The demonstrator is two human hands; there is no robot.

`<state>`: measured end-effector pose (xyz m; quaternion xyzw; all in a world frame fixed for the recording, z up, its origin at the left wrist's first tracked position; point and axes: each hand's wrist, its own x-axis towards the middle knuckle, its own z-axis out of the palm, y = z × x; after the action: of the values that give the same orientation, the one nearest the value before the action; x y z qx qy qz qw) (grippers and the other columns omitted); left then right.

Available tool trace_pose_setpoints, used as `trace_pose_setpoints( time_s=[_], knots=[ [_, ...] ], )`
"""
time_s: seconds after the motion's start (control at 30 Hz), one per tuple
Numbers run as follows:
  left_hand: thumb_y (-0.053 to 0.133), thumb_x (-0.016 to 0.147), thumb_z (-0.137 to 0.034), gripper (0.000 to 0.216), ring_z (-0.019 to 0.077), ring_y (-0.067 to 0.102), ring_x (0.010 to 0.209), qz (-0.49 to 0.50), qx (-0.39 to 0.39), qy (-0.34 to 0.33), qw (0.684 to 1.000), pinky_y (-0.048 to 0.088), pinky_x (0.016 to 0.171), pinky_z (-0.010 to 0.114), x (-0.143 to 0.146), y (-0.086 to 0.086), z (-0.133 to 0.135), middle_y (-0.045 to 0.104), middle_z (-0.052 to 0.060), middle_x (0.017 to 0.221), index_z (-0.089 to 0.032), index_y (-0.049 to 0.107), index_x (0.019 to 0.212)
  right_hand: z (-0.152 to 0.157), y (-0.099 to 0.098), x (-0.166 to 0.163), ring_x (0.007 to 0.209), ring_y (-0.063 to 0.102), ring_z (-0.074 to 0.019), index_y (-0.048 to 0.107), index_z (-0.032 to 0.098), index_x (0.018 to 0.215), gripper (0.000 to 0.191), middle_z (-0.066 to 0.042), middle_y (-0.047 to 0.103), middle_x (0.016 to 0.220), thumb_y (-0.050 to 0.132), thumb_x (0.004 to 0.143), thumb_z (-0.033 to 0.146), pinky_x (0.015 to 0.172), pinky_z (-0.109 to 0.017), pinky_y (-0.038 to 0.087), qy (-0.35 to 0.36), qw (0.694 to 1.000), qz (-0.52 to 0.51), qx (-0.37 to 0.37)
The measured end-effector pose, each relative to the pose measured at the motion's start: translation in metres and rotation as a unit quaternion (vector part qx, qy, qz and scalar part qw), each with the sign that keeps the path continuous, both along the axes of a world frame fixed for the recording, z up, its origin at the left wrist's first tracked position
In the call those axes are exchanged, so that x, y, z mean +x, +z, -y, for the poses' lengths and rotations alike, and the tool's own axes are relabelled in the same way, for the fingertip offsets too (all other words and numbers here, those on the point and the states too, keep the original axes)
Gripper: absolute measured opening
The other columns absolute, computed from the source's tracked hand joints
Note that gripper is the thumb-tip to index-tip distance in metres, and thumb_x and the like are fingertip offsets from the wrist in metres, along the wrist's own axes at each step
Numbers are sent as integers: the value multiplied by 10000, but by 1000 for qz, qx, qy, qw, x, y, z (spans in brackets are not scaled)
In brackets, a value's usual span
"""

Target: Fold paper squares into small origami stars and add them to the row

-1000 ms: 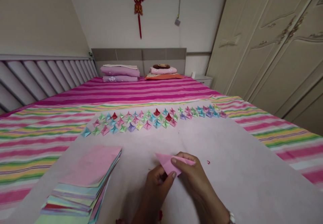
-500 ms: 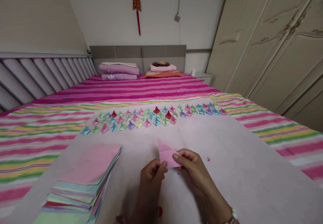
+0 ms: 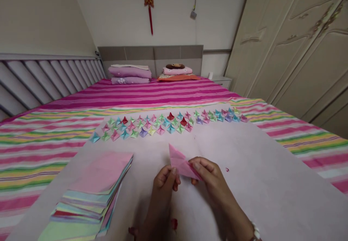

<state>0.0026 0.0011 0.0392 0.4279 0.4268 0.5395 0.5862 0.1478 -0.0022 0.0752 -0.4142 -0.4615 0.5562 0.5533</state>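
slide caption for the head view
Left hand and right hand pinch a folded pink paper; paper stack at left, rows of small folded pieces beyond.

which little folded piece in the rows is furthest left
The teal one, at the front row's left end; a green piece sits just right of it.

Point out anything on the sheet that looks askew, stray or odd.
Two small things. The paper stack lies fanned, its lower sheets slipped out of line. A tiny red scrap lies alone on the white sheet, right of the right hand, which holds the pink paper with the left hand.
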Motion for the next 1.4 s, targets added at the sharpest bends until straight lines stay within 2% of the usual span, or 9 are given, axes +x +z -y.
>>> trace_pose_setpoints(
  time_s=[0.17,0.47,0.7,0.87,1.13,1.27,1.4],
  knots=[
    [558,846,-418,328,68,363,505,-15,1,-71,997,276,509,203,-3,-2,1,458,-45,558,-165,504,643,-1,-2,2,547,531,-146,688,166,771,322,-19,626,619,706,734,485,541,-275,403,20,998,-51,-29],
    [524,864,-407,323,80,335,508,-35,9,-100,994,258,517,218,-1,0,3,431,-49,554,-173,499,642,-1,-5,5,565,543,-152,693,172,870,321,-20,635,655,750,708,443,565,-288,409,58,996,-65,-27],
    [475,887,-384,321,89,380,523,-97,17,-157,983,287,541,222,-2,5,7,458,-38,570,-175,513,646,-3,-4,7,487,461,-102,661,171,784,279,5,588,624,722,741,441,499,-253,356,47,997,-60,-21],
    [483,877,-372,308,95,386,516,-101,19,-161,982,297,536,218,-1,6,8,467,-36,558,-180,521,639,-2,-2,9,489,480,-107,646,171,779,292,2,598,618,712,744,454,487,-245,360,48,997,-57,-25],
    [539,827,-448,328,106,387,500,-86,9,-158,984,311,521,224,1,12,8,481,-23,549,-190,549,623,-1,0,9,477,449,-107,648,171,743,296,10,568,581,717,721,459,489,-248,380,35,998,-47,-36],
    [516,848,-406,315,100,388,513,-95,8,-155,983,308,534,220,0,13,9,477,-28,562,-187,532,622,0,2,11,498,475,-107,672,173,784,242,8,593,619,727,712,398,508,-245,381,20,998,-51,-40],
    [515,851,-372,303,91,385,513,-101,13,-142,985,306,535,215,0,11,9,480,-37,562,-183,509,614,0,4,14,482,433,-87,685,175,856,208,38,548,568,728,704,311,487,-219,331,8,1000,-16,-3]
  ],
)
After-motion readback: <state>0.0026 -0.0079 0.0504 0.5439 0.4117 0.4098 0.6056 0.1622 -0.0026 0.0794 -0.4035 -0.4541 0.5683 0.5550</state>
